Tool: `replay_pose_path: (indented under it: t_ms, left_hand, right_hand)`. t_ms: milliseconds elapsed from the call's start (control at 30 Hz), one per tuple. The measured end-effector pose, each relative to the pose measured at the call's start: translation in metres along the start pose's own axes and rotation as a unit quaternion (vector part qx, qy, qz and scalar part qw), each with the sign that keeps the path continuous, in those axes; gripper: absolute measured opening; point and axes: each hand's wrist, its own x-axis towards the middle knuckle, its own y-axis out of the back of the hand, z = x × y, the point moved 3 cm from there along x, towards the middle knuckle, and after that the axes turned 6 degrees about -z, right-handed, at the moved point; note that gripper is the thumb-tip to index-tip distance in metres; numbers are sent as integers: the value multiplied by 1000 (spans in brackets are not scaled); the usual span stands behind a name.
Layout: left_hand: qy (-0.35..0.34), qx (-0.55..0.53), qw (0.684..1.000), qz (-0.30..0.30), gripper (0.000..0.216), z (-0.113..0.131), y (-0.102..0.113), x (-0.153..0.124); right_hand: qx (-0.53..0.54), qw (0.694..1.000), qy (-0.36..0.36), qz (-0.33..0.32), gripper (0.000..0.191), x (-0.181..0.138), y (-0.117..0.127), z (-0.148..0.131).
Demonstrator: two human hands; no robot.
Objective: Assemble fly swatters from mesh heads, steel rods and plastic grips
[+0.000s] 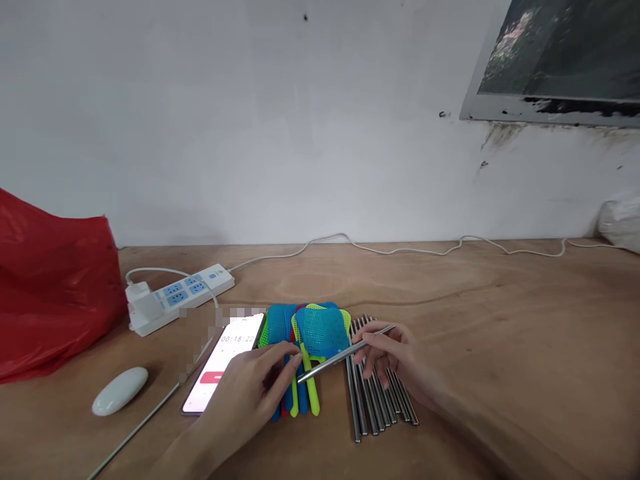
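My right hand (387, 350) pinches a slim metal rod (330, 362), which slants down to the left in front of me. Its lower left end is just off the thumb of my left hand (260, 380). Loosely curved, my left hand hovers over the handles of a pile of plastic mesh fly swatter heads (320, 330), with no object visible in its fingers. These are blue, yellow-green and red, and their short handles (311, 387) point toward me. Under and beside my right hand, several more metal rods (367, 407) lie side by side on the table.
A phone (235, 353) showing a running timer lies left of the pile. Beyond it are a white power strip (183, 297) with cables and a white mouse (120, 391). A red bag (55, 287) stands far left. A white cable (385, 252) runs along the wall.
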Motion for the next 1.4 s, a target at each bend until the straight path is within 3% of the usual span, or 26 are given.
replay_pose_path:
  t_ms: [133, 267, 367, 467, 600, 700, 800, 900, 1000, 1100, 1233, 1400]
  left_hand:
    - [-45, -38, 996, -62, 28, 9, -1, -1]
    - [-77, -5, 993, -94, 23, 11, -7, -3]
    - [-86, 20, 992, -94, 24, 8, -13, -4]
    - [-101, 64, 990, -69, 24, 4, -14, -3]
    - [-131, 139, 981, -17, 28, 5, -5, -1]
    - [-150, 172, 974, 5, 29, 11, 3, 1]
    - [-166, 220, 961, -19, 27, 17, 3, 3]
    - [-173, 240, 953, -63, 26, 17, -4, 2]
    - [-151, 217, 959, -106, 27, 15, -9, -3]
    - [-132, 185, 965, -130, 27, 16, -8, -11]
    - [-122, 153, 971, -136, 32, 23, -7, -16]
    - [-120, 142, 972, -144, 38, 23, -8, -15]
  right_hand:
    - [-34, 997, -8, -65, 40, 0, -7, 6]
    - [-43, 994, -12, -96, 41, -1, -14, 14]
    - [-68, 994, -5, -86, 41, 0, -14, 19]
    - [-160, 986, 9, -51, 38, -1, -10, 20]
    - [-340, 938, 48, -55, 35, -6, -12, 6]
    - [-508, 850, 128, -61, 35, -13, -21, -15]
    - [-601, 781, 146, -89, 36, -21, -28, -27]
    - [-647, 744, 128, -109, 34, -26, -29, -27]
    - [-670, 723, 117, -121, 35, -30, -28, -24]
    - [-667, 722, 116, -141, 40, -35, -25, -23]
    - [-659, 728, 118, -147, 41, -38, -22, -23]
    - [-682, 705, 113, -156, 40, -41, -18, -25]
